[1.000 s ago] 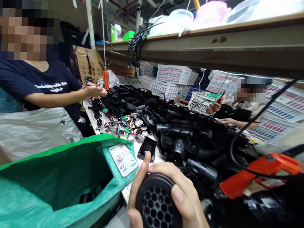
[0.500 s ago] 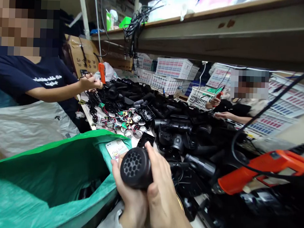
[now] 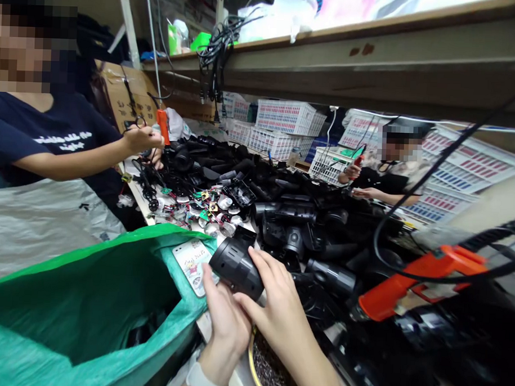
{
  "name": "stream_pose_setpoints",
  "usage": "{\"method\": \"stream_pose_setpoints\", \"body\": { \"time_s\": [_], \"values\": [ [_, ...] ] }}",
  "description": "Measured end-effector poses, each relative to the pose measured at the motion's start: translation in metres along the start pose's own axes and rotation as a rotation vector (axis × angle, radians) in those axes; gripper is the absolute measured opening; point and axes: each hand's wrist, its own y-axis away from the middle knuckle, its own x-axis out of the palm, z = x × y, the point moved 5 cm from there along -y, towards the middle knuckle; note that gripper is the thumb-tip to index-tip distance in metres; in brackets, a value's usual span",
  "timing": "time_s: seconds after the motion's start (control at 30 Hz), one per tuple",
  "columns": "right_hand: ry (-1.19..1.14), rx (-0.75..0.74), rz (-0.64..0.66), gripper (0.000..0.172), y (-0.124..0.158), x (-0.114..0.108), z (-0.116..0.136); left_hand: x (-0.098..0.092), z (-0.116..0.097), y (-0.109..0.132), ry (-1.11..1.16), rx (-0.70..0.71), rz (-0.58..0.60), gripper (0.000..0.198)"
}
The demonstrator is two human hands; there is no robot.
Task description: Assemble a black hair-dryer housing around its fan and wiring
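Observation:
Between my two hands is a black cylindrical plastic housing (image 3: 237, 266), tilted with its far end pointing up and left. My left hand (image 3: 225, 316) cups it from below and the left side. On its right side, the fingers of my right hand (image 3: 277, 295) are wrapped along it. A phone in a printed case (image 3: 193, 264) lies just left of the housing. Below my right hand sits a round tub of small dark screws (image 3: 268, 365), partly covered by my forearm. An orange power screwdriver (image 3: 415, 286) is at the right.
An open green sack (image 3: 110, 300) with dark parts inside stands at the left. Black plastic parts (image 3: 294, 208) and wired circuit pieces (image 3: 206, 208) cover the table. Two co-workers sit across and left. A shelf beam (image 3: 329, 66) runs overhead, and white crates (image 3: 285, 118) stand behind.
The housing has turned in my hands: its honeycomb-patterned end faced me before, and now its side shows. The screw tub has come into view below my right hand.

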Motion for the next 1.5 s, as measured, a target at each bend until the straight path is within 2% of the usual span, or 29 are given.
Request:
{"method": "stream_pose_setpoints", "body": {
  "time_s": [0.07,0.13,0.2,0.27,0.33,0.37,0.43,0.53,0.63,0.73,0.87,0.97,1.03,1.1,1.23,1.3,1.37,1.43,1.5],
  "values": [
    [0.021,-0.052,-0.01,0.079,0.003,-0.008,0.003,0.001,0.004,0.005,0.007,0.0,-0.062,0.068],
    [0.03,-0.1,-0.042,0.074,0.012,-0.027,0.007,0.002,0.003,0.006,-0.002,-0.002,-0.073,0.077],
    [0.054,-0.115,-0.111,0.049,0.027,-0.051,0.007,0.004,-0.002,0.002,-0.008,-0.017,-0.043,0.082],
    [0.132,-0.085,-0.085,0.022,0.046,-0.063,0.0,0.006,-0.008,-0.001,-0.006,-0.037,0.004,0.081],
    [0.262,-0.027,0.101,0.008,0.067,-0.053,-0.013,0.009,-0.014,-0.003,-0.007,-0.037,0.052,0.08],
    [0.328,0.0,0.208,0.008,0.077,-0.042,-0.02,0.01,-0.017,-0.003,-0.008,-0.029,0.074,0.081],
    [0.459,0.066,0.287,0.018,0.092,-0.018,-0.033,0.012,-0.019,0.0,-0.006,-0.008,0.111,0.081],
    [0.557,0.15,0.246,0.021,0.097,0.009,-0.038,0.015,-0.02,0.006,0.002,0.015,0.157,0.078],
    [0.509,0.197,0.212,0.017,0.089,0.02,-0.032,0.019,-0.024,0.012,-0.019,0.039,0.208,0.076],
    [0.438,0.209,0.228,0.012,0.084,0.022,-0.029,0.02,-0.028,0.014,-0.028,0.017,0.22,0.078],
    [0.37,0.185,0.251,0.018,0.086,0.02,-0.037,0.018,-0.035,0.011,0.01,-0.01,0.201,0.088],
    [0.325,0.143,0.226,0.019,0.087,0.012,-0.041,0.013,-0.037,0.007,0.015,-0.032,0.203,0.081],
    [0.221,0.113,0.172,0.02,0.086,0.0,-0.037,0.011,-0.037,0.006,0.007,-0.054,0.223,0.068],
    [0.023,0.115,0.084,0.02,0.084,-0.016,-0.027,0.008,-0.036,0.006,-0.007,-0.078,0.245,0.059],
    [-0.55,0.289,-0.186,0.019,0.076,-0.043,-0.012,-0.002,-0.028,0.009,-0.062,-0.103,0.238,0.059],
    [-0.869,0.365,-0.31,0.022,0.069,-0.045,-0.012,-0.008,-0.022,0.009,-0.091,-0.1,0.236,0.067],
    [-1.129,0.359,-0.382,0.024,0.06,-0.041,-0.013,-0.015,-0.016,0.007,-0.124,-0.098,0.222,0.079],
    [-1.274,0.321,-0.418,0.027,0.052,-0.035,-0.017,-0.022,-0.012,0.005,-0.168,-0.107,0.192,0.087],
    [-1.315,0.327,-0.428,0.027,0.048,-0.028,-0.021,-0.027,-0.009,0.002,-0.199,-0.116,0.165,0.09]
  ]
}}
